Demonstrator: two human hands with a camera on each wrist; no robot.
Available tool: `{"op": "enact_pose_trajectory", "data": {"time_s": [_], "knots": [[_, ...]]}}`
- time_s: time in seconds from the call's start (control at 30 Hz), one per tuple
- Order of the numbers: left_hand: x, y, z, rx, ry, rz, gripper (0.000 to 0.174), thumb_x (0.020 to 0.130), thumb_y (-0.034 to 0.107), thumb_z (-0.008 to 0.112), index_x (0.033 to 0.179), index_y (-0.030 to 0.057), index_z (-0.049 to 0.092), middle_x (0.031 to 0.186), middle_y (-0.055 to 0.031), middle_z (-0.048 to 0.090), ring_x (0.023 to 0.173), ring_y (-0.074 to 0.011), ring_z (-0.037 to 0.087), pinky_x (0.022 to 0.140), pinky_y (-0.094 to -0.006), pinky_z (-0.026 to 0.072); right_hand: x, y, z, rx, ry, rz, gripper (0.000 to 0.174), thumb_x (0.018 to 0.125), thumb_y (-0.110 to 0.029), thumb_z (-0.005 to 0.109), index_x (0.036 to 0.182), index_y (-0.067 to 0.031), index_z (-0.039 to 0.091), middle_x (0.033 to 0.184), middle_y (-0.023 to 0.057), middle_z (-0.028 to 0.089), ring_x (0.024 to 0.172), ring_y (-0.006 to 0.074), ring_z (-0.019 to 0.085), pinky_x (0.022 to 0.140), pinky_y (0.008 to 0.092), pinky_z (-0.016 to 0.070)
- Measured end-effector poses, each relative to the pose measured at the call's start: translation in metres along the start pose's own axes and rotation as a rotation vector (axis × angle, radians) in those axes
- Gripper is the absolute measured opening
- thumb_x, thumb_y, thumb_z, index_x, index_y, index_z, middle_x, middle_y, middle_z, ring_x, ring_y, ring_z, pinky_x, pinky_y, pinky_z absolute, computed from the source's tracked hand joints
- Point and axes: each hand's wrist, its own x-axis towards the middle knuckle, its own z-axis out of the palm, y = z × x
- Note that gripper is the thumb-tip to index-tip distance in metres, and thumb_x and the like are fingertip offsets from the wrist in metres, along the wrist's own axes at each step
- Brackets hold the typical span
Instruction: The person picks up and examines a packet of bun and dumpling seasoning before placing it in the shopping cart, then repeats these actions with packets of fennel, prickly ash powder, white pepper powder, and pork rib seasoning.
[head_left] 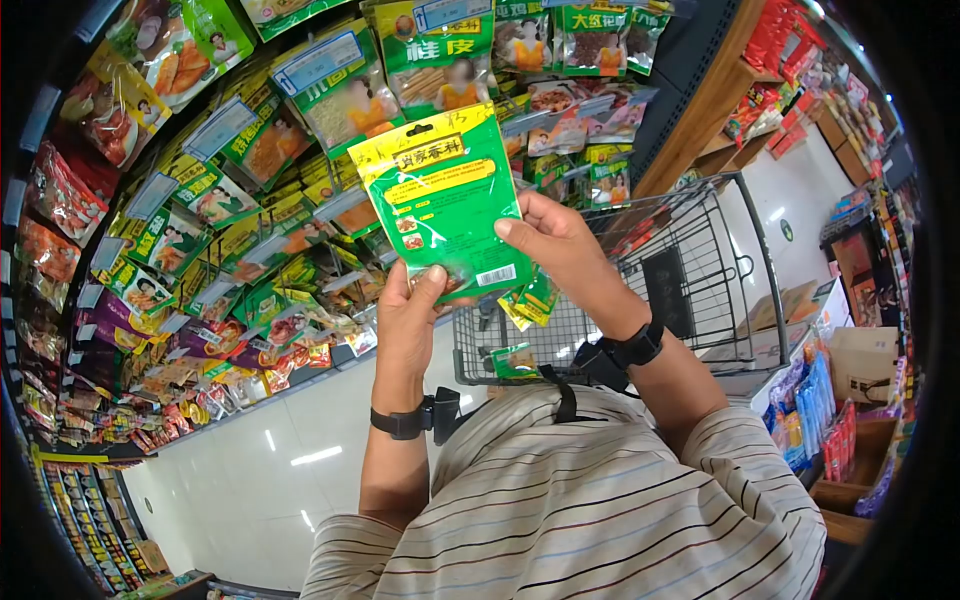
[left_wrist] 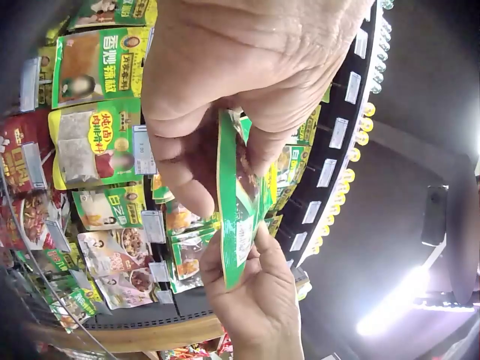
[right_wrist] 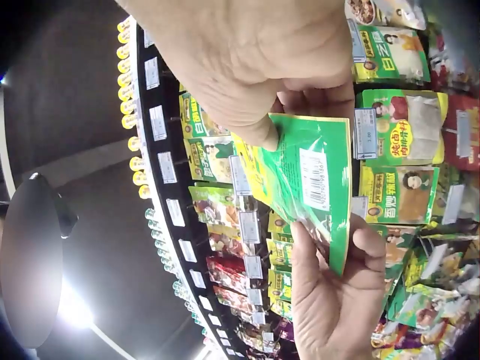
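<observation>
A green and yellow spice packet [head_left: 450, 215] is held up in front of the shelf display, its printed back with a barcode facing the head camera. My left hand [head_left: 407, 300] pinches its lower left corner, thumb on the near face. On the right edge, my right hand [head_left: 560, 245] grips the packet with the thumb across the front and the fingers behind. The left wrist view catches the packet [left_wrist: 234, 202] nearly edge-on between both hands. In the right wrist view its barcode [right_wrist: 314, 180] and a clear window part show.
Hanging seasoning packets [head_left: 435, 60] with price tags fill the rack ahead and to the left. A wire shopping cart [head_left: 690, 270] stands at the right, with several green packets [head_left: 515, 360] in it. Farther right are cardboard boxes [head_left: 865, 360] and shelves of goods.
</observation>
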Motion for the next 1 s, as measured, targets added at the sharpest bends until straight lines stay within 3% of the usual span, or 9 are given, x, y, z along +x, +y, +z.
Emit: {"op": "enact_pose_trajectory", "data": {"time_s": [0.37, 0.67, 0.77, 0.87, 0.9, 0.97, 1.0], "knots": [[-0.006, -0.001, -0.002, 0.024, 0.053, 0.033, 0.033, 0.096, 0.02, 0.065, 0.124, 0.0047, 0.054, 0.103, -0.0041, 0.066, 0.089, -0.0139, 0.065, 0.07, -0.0329, 0.0588, -0.008, 0.001, -0.002, -0.09, 0.044, -0.003, 0.02, 0.099, -0.02, 0.06, 0.109, -0.0032, 0.06, 0.089, 0.0002, 0.065, 0.075, 0.0033, 0.057, 0.062, 0.0204, 0.0462], [-0.01, 0.003, 0.002, 0.112, 0.126, 0.073, 0.029, 0.097, 0.019, 0.063, 0.122, 0.0046, 0.054, 0.1, -0.0044, 0.066, 0.087, -0.0141, 0.066, 0.071, -0.0315, 0.0579, -0.012, -0.006, -0.004, -0.165, 0.137, -0.178, 0.025, 0.095, -0.017, 0.064, 0.112, 0.0009, 0.058, 0.103, 0.007, 0.064, 0.088, 0.0099, 0.061, 0.074, 0.0256, 0.0512], [-0.01, 0.0, 0.005, 0.174, 0.152, 0.131, 0.029, 0.098, 0.018, 0.062, 0.122, 0.0039, 0.053, 0.101, -0.0046, 0.066, 0.089, -0.0132, 0.065, 0.074, -0.0306, 0.0568, -0.014, -0.014, 0.003, -0.452, 0.102, -0.305, 0.033, 0.095, -0.017, 0.064, 0.118, 0.004, 0.056, 0.112, 0.0133, 0.062, 0.098, 0.0156, 0.063, 0.079, 0.0287, 0.0531], [-0.009, -0.003, 0.01, 0.278, 0.163, 0.216, 0.03, 0.098, 0.018, 0.061, 0.122, 0.0022, 0.053, 0.105, -0.0055, 0.065, 0.092, -0.012, 0.063, 0.077, -0.0279, 0.0537, -0.014, -0.021, 0.021, -0.305, 0.034, -0.192, 0.04, 0.094, -0.018, 0.064, 0.125, 0.0058, 0.054, 0.12, 0.018, 0.059, 0.108, 0.0222, 0.062, 0.083, 0.0319, 0.0539], [-0.011, -0.003, 0.014, 0.344, 0.178, 0.252, 0.029, 0.098, 0.018, 0.061, 0.121, 0.0016, 0.053, 0.106, -0.0061, 0.065, 0.093, -0.012, 0.062, 0.077, -0.027, 0.0522, -0.012, -0.022, 0.022, -0.3, -0.01, -0.115, 0.046, 0.096, -0.016, 0.063, 0.135, 0.0019, 0.047, 0.127, 0.016, 0.056, 0.115, 0.0201, 0.058, 0.091, 0.0312, 0.0507], [-0.008, -0.006, 0.016, 0.462, 0.195, 0.352, 0.029, 0.097, 0.015, 0.061, 0.12, -0.0005, 0.053, 0.105, -0.0077, 0.064, 0.093, -0.0127, 0.06, 0.079, -0.0272, 0.0498, -0.006, -0.024, 0.027, -0.26, -0.035, -0.168, 0.049, 0.096, -0.017, 0.064, 0.137, 0.0011, 0.045, 0.129, 0.0158, 0.055, 0.119, 0.0208, 0.056, 0.094, 0.0322, 0.0495], [-0.011, -0.002, 0.02, 0.547, 0.2, 0.384, 0.031, 0.095, 0.014, 0.064, 0.12, -0.001, 0.054, 0.106, -0.0121, 0.062, 0.093, -0.0183, 0.061, 0.082, -0.0314, 0.0497, -0.005, -0.024, 0.03, -0.239, -0.05, -0.183, 0.051, 0.096, -0.017, 0.064, 0.139, 0.0006, 0.043, 0.13, 0.0157, 0.054, 0.121, 0.0212, 0.054, 0.096, 0.0327, 0.0489]]}}
